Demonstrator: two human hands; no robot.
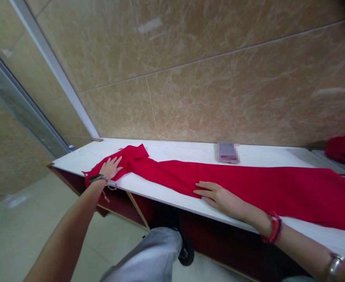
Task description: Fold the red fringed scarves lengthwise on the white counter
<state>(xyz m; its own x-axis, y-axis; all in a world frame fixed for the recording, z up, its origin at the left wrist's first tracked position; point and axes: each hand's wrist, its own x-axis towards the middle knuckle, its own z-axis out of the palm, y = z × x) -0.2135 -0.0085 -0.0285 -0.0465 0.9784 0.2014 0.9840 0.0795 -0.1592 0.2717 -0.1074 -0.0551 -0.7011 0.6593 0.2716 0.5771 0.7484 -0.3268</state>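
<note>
A long red scarf (249, 184) with fringe at its left end stretches along a narrow white tabletop (160, 197). Toward the left it is bunched and folded over; to the right it lies mostly flat and runs out of view. My left hand (110, 168) rests on the bunched part with its fingers spread. Lying flat near the scarf's front edge, my right hand (215, 196) touches the cloth with fingers stretched out. Neither hand grips the cloth.
Behind the scarf, a small grey blurred object (227, 152) lies by the tiled wall (196, 102). More red cloth (344, 147) is heaped at the far right. Dark red open compartments (125, 203) are under the tabletop, and my leg (151, 254) is close to them.
</note>
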